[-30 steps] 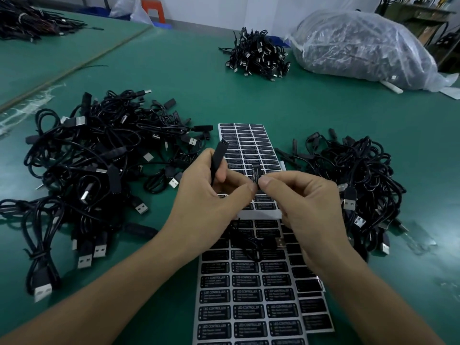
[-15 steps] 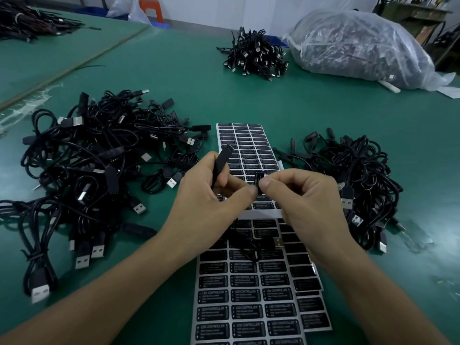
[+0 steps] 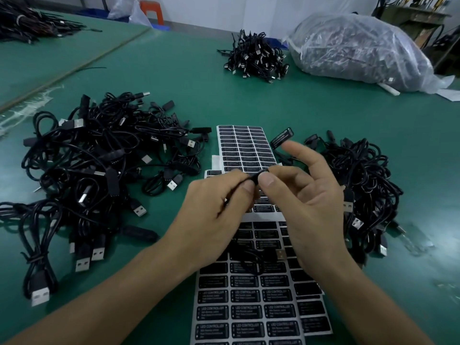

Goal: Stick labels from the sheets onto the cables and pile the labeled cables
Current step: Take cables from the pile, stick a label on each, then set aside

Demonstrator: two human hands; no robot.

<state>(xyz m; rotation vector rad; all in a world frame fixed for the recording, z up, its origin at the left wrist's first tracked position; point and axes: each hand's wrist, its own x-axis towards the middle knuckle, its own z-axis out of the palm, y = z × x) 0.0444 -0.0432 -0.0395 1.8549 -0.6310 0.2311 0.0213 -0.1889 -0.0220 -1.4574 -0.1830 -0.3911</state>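
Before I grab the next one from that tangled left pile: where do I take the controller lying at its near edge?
Pinch the controller across its long sides, grip from above on its right: it lies flat, with bare table beside it.

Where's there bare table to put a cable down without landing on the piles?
Bare green table lies between the left pile, the far pile and the label sheets; another strip runs right of the right pile, near the plastic bag. The centre is crowded.
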